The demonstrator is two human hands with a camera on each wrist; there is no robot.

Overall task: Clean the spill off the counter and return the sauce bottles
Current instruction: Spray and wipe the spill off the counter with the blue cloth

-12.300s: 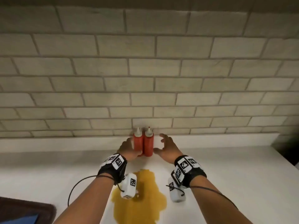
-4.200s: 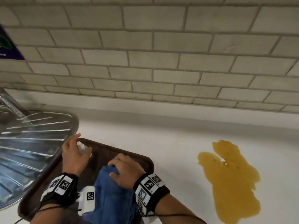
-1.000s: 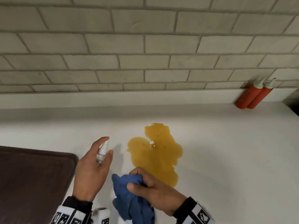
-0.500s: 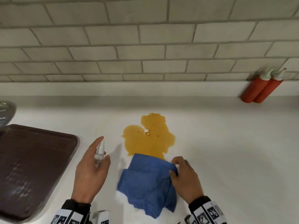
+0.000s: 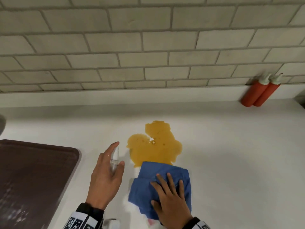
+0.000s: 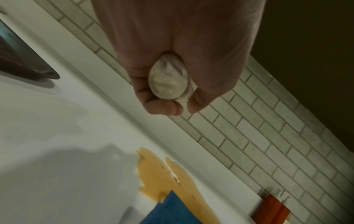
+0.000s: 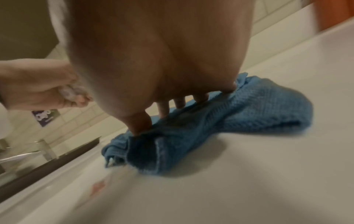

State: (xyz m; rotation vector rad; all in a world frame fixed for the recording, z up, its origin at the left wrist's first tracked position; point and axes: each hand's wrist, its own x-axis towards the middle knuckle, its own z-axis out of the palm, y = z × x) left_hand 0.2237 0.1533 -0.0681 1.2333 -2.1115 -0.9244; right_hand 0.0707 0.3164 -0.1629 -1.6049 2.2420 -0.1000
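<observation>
An amber spill (image 5: pixel 155 144) (image 6: pixel 166 174) lies mid-counter. A blue cloth (image 5: pixel 145 185) (image 7: pixel 239 118) (image 6: pixel 172 210) lies flat at the spill's near edge. My right hand (image 5: pixel 170 197) (image 7: pixel 172 75) presses on it with straight, spread fingers. My left hand (image 5: pixel 105 177) (image 6: pixel 172 53) grips a small clear spray bottle (image 5: pixel 114 157) (image 6: pixel 168 78) left of the spill, index finger over its nozzle, which points toward the spill. Two red sauce bottles (image 5: pixel 260 91) (image 6: pixel 273 210) with white caps stand side by side against the wall at far right.
A dark brown tray (image 5: pixel 33 176) (image 7: pixel 57 160) sits on the white counter (image 5: pixel 239 162) at the left. A tiled wall (image 5: pixel 148 47) runs along the back above a low white ledge. A metal sink edge (image 5: pixel 2 126) shows at far left.
My right hand has gone from pinching the cloth's edge to pressing flat on top of it. The cloth lies spread at the spill's near edge. The left hand holds the sprayer as before.
</observation>
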